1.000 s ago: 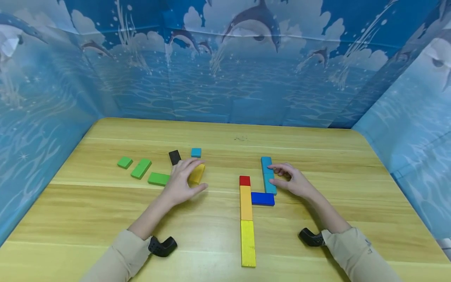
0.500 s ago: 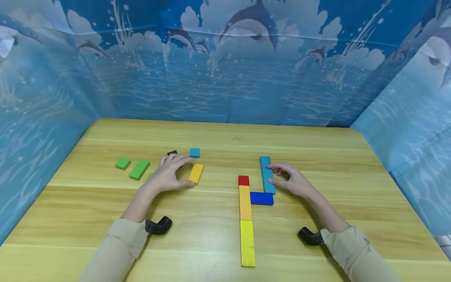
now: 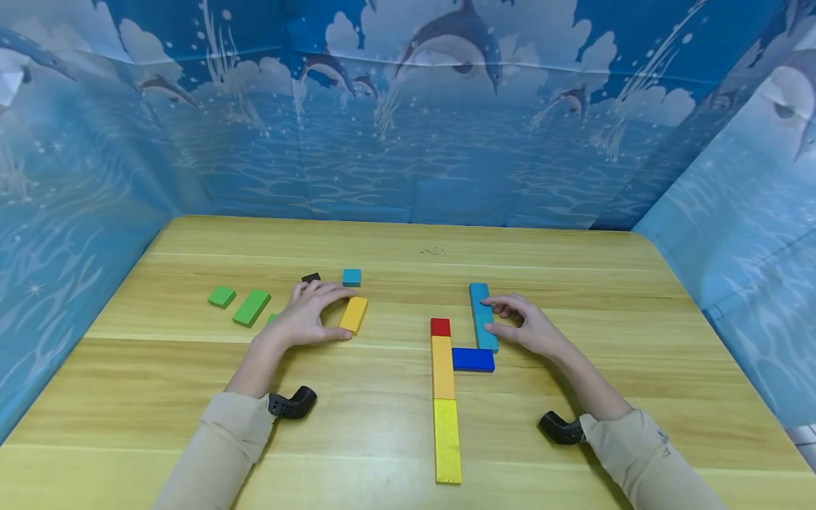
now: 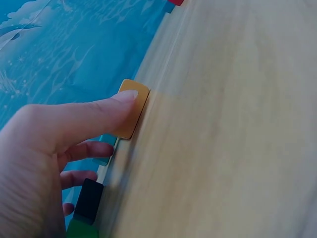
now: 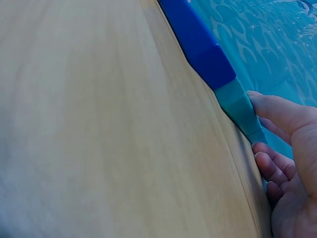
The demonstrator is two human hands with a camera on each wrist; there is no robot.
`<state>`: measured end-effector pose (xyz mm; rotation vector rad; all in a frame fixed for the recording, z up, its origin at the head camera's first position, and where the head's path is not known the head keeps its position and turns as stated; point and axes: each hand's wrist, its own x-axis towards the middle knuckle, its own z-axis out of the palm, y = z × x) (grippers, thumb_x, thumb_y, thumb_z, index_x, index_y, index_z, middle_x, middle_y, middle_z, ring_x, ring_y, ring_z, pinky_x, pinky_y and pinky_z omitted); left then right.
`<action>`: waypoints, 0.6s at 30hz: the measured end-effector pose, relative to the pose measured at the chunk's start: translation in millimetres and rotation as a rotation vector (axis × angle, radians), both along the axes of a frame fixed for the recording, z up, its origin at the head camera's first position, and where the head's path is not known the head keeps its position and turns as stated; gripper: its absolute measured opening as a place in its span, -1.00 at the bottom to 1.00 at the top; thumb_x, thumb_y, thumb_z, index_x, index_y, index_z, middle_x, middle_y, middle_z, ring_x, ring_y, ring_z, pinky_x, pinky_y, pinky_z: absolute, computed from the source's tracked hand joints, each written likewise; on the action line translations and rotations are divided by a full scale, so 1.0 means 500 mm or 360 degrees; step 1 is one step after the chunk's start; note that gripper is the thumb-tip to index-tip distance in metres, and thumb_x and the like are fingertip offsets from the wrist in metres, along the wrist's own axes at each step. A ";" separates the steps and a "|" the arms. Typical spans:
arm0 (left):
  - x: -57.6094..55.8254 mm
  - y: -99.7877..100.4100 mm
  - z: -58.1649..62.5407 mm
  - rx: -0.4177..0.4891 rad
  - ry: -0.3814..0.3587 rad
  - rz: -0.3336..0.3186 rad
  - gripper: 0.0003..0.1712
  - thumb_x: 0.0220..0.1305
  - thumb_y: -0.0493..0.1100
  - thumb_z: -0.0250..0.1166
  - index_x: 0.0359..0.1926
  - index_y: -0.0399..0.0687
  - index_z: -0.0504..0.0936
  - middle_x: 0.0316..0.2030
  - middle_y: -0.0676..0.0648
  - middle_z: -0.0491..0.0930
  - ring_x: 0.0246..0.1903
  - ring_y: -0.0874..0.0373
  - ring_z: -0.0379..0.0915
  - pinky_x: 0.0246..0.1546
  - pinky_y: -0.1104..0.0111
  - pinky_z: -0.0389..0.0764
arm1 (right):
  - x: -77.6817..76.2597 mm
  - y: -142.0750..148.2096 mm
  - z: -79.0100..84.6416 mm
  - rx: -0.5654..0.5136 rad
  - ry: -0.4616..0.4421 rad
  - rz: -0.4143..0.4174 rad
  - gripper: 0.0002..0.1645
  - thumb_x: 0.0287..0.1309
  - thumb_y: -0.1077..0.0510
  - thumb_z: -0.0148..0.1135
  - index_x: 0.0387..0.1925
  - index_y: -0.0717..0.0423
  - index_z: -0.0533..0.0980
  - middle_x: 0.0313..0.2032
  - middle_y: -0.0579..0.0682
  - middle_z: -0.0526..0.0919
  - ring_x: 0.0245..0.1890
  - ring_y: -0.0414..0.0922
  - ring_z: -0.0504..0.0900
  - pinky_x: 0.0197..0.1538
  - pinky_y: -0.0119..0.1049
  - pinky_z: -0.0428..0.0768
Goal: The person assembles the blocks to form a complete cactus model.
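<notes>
My left hand (image 3: 304,316) spans an orange-yellow block (image 3: 354,315), thumb at its near end and index finger at its far end. In the left wrist view the thumb presses on that block (image 4: 132,111), which lies by the table. At the right, my right hand (image 3: 528,326) touches the right side of two light blue blocks (image 3: 485,333) set end to end, its index finger on the far one and its thumb on the near one. A dark blue block (image 3: 473,360) meets their near end. The right wrist view shows the thumb against a light blue block (image 5: 238,105), other fingers curled loosely.
A column of a red block (image 3: 440,326), an orange block (image 3: 443,367) and a long yellow block (image 3: 448,440) stands left of the dark blue one. Green blocks (image 3: 251,308), a partly hidden black block (image 3: 310,278) and a small light blue block (image 3: 352,278) lie around my left hand.
My left hand has drawn back to the left, and its thumb and index finger have come to the ends of the orange-yellow block. The right hand has stayed at the light blue blocks.
</notes>
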<state>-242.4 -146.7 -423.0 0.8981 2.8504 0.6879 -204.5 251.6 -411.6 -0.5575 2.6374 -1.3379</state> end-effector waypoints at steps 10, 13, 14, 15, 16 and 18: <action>-0.003 0.002 -0.005 0.0064 -0.0029 0.0074 -0.18 -0.12 0.23 0.40 0.19 0.08 0.41 0.19 -0.09 0.35 0.21 -0.05 0.10 0.19 -0.05 -0.14 | -0.022 0.027 -0.050 -0.0015 0.0024 0.0000 -0.50 0.12 0.10 0.23 0.11 0.10 0.42 -0.19 0.04 0.41 -0.20 -0.07 0.30 -0.21 -0.37 0.32; -0.003 0.003 -0.005 0.0073 -0.0005 0.0102 -0.18 -0.15 0.23 0.42 0.16 0.06 0.44 0.18 -0.10 0.36 0.22 -0.06 0.12 0.21 -0.04 -0.13 | -0.022 0.026 -0.049 -0.0016 0.0024 0.0000 -0.50 0.12 0.09 0.23 0.11 0.10 0.42 -0.19 0.04 0.41 -0.19 -0.07 0.30 -0.21 -0.36 0.32; -0.002 0.004 -0.005 0.0081 0.0003 0.0107 -0.18 -0.17 0.22 0.42 0.15 0.05 0.45 0.17 -0.10 0.36 0.22 -0.06 0.12 0.21 -0.04 -0.13 | -0.022 0.026 -0.048 -0.0015 0.0019 -0.0002 -0.50 0.12 0.09 0.23 0.11 0.10 0.42 -0.19 0.04 0.41 -0.19 -0.07 0.30 -0.20 -0.36 0.32; -0.002 0.006 -0.005 0.0096 0.0015 0.0108 -0.18 -0.18 0.22 0.43 0.14 0.04 0.45 0.17 -0.11 0.37 0.21 -0.07 0.13 0.20 -0.03 -0.11 | -0.022 0.025 -0.048 -0.0014 0.0017 -0.0003 -0.50 0.12 0.10 0.23 0.11 0.10 0.42 -0.19 0.04 0.41 -0.19 -0.07 0.30 -0.20 -0.36 0.32; -0.002 0.009 -0.004 0.0117 0.0026 0.0110 -0.18 -0.19 0.22 0.44 0.13 0.03 0.46 0.15 -0.10 0.39 0.20 -0.06 0.15 0.20 -0.02 -0.10 | -0.017 0.020 -0.039 -0.0009 0.0008 -0.0005 -0.50 0.12 0.12 0.23 0.12 0.13 0.41 -0.18 0.06 0.42 -0.19 -0.06 0.30 -0.20 -0.36 0.32; 0.000 0.019 -0.002 0.0173 0.0051 0.0112 -0.18 -0.22 0.20 0.46 0.11 0.01 0.47 0.09 -0.08 0.44 0.18 -0.05 0.18 0.19 0.00 -0.06 | -0.009 0.010 -0.018 -0.0007 -0.0007 -0.0006 -0.50 0.12 0.18 0.22 0.12 0.19 0.40 -0.18 0.12 0.42 -0.18 -0.02 0.30 -0.20 -0.36 0.32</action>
